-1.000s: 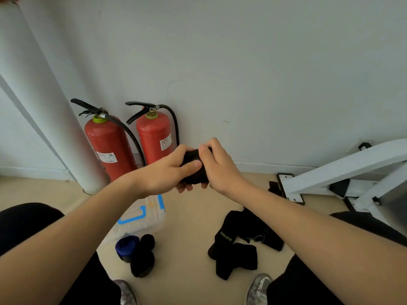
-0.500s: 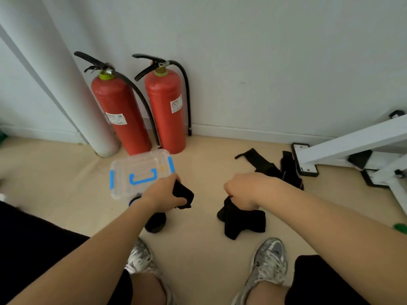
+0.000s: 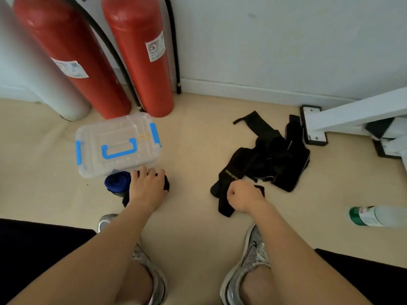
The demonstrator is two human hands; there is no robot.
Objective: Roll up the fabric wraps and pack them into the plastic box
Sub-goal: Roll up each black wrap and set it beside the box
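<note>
A clear plastic box (image 3: 116, 145) with blue handle and latches sits lid-closed on the floor by the extinguishers. My left hand (image 3: 147, 187) rests low on a rolled black wrap (image 3: 166, 183), fingers draped over it, beside a rolled blue wrap (image 3: 117, 181) and another dark roll mostly hidden under my wrist. My right hand (image 3: 243, 195) is closed on a loose black wrap (image 3: 226, 183) with yellow lettering, at the near end of a pile of unrolled black wraps (image 3: 277, 159).
Two red fire extinguishers (image 3: 136, 58) and a white pillar (image 3: 37, 84) stand against the wall behind the box. A white metal frame foot (image 3: 312, 126) is at right. A plastic bottle (image 3: 374, 216) lies at far right. My shoes (image 3: 253, 256) are below.
The view tilted down. My left hand carried the rolled black wrap down to the floor beside the blue roll. My right hand dropped to the loose pile and closed on a black wrap.
</note>
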